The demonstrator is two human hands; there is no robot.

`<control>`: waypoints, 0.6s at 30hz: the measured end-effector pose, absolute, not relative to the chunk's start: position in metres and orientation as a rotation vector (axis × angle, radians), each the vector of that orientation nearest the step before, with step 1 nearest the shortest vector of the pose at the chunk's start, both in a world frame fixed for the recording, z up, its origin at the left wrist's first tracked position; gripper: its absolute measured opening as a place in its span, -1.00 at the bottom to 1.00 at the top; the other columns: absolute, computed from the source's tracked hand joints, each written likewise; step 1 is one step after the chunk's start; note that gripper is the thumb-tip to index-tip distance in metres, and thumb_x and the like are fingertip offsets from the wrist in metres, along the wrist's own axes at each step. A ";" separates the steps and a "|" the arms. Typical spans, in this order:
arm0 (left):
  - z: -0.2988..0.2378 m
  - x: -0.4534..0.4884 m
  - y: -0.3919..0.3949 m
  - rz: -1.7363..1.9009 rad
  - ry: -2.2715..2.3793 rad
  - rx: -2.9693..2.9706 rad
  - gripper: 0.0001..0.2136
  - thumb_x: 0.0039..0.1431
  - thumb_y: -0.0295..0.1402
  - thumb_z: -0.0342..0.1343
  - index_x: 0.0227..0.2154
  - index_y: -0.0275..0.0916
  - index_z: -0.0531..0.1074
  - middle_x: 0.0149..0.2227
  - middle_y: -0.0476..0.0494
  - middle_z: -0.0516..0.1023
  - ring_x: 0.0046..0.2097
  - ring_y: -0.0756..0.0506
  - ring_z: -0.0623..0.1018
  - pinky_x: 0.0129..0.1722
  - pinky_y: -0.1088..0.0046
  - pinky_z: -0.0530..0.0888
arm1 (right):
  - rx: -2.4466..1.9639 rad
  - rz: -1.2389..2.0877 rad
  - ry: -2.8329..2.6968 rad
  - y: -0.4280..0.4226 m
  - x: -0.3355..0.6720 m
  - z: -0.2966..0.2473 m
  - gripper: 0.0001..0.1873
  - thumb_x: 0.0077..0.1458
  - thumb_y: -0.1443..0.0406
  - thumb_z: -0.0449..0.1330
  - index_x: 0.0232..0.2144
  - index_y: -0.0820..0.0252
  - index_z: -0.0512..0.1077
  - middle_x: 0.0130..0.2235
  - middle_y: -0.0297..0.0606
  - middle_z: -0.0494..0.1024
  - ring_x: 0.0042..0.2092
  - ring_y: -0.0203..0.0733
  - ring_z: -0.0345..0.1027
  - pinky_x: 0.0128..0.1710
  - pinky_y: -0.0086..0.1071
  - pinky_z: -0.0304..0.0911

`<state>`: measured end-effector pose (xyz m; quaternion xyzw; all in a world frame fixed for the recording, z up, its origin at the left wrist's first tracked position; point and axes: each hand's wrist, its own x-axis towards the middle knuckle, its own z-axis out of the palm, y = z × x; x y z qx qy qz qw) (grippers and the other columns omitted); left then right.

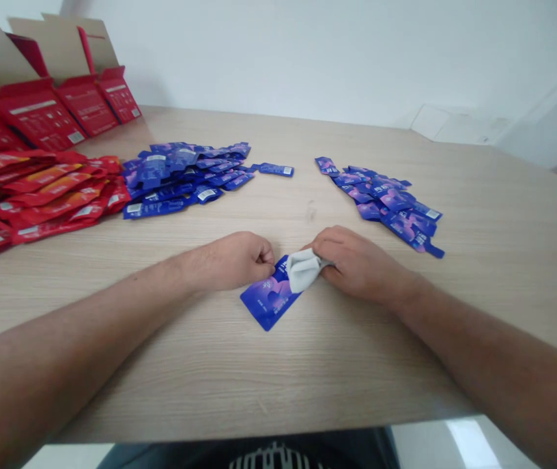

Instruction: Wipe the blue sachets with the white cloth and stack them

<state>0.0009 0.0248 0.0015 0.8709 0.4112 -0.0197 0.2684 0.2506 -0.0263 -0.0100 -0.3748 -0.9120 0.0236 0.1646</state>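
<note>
A blue and purple sachet (269,301) lies flat on the table in front of me, its narrow end pointing away to the right. My left hand (243,262) is closed, with thumb and fingertips pinching the sachet's left edge. My right hand (356,264) is closed around a bunched white cloth (302,270). That cloth rests over the right part of the sachet and covers some of its print. The sachet's far end is hidden behind the cloth and my right fingers.
A heap of blue sachets (185,172) sits at the back left, one single sachet (274,169) beside it. More blue sachets (390,202) are piled at the back right. Red pouches (53,195) and open red boxes (38,111) fill the far left. The wooden table's (258,397) front edge is near my lap.
</note>
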 end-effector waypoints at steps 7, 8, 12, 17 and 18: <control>0.017 -0.059 0.082 -0.200 1.358 2.421 -0.78 0.02 -0.17 0.06 -0.41 -0.14 0.55 -0.49 0.03 0.56 -0.43 -0.04 0.49 -0.44 0.48 0.29 | -1.068 0.083 -2.602 -0.028 0.253 -0.014 -0.69 0.08 0.49 0.12 -0.12 0.22 0.46 -0.12 -0.16 0.50 -0.05 -0.07 0.33 0.03 -0.21 0.26; 0.017 -0.069 0.090 -0.233 1.420 2.409 -0.78 0.02 -0.17 0.06 -0.41 -0.13 0.55 -0.47 0.02 0.57 -0.42 -0.05 0.50 -0.42 0.46 0.31 | -1.061 0.088 -2.601 -0.029 0.252 -0.014 -0.69 0.08 0.49 0.12 -0.11 0.22 0.46 -0.12 -0.16 0.50 -0.05 -0.08 0.33 0.03 -0.22 0.26; 0.021 -0.100 0.114 -0.367 1.708 2.447 -0.78 0.00 -0.20 0.06 -0.46 -0.16 0.57 -0.42 -0.10 0.59 -0.35 -0.16 0.55 -0.29 0.37 0.39 | -1.044 0.108 -2.598 -0.028 0.251 -0.012 -0.69 0.06 0.50 0.13 -0.13 0.22 0.45 -0.14 -0.18 0.51 -0.06 -0.09 0.34 0.01 -0.23 0.26; 0.032 -0.110 0.112 -0.124 2.447 2.361 -0.70 0.09 -0.24 0.01 -0.26 -0.26 0.57 -0.18 -0.36 0.60 -0.17 -0.33 0.57 -0.20 0.18 0.45 | -1.033 0.129 -2.594 -0.028 0.251 -0.011 -0.68 0.05 0.51 0.13 -0.13 0.22 0.45 -0.14 -0.18 0.51 -0.07 -0.10 0.34 0.00 -0.23 0.26; 0.034 -0.108 0.109 -0.047 2.485 2.367 -0.69 0.12 -0.24 -0.02 -0.21 -0.25 0.55 -0.17 -0.36 0.60 -0.17 -0.33 0.57 -0.20 0.18 0.46 | -1.031 0.129 -2.594 -0.028 0.251 -0.012 -0.68 0.04 0.51 0.13 -0.13 0.22 0.46 -0.14 -0.18 0.51 -0.07 -0.10 0.34 0.01 -0.23 0.26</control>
